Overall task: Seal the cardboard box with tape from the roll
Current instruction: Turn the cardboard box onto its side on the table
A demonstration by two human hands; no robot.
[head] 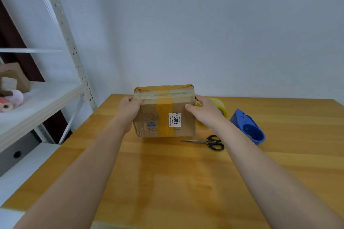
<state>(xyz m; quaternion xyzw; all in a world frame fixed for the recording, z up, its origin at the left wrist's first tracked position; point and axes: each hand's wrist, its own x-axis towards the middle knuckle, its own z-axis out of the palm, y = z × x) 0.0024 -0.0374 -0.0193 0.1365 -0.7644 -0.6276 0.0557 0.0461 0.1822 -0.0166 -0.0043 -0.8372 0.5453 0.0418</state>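
A brown cardboard box (163, 115) with yellow tape bands and a white label reading 3015 is tilted up above the wooden table, its labelled face toward me. My left hand (128, 108) grips its left side. My right hand (204, 111) grips its right side, thumb on the front face. Behind my right hand a roll of clear yellowish tape (222, 108) stands on the table, partly hidden. Clear tape runs along the box's top edge.
A blue tape dispenser (248, 126) lies at the right. Black-handled scissors (210, 142) lie just in front of the box. A white metal shelf (37, 102) with paper rolls stands left of the wooden table (167, 182). A plain wall is behind.
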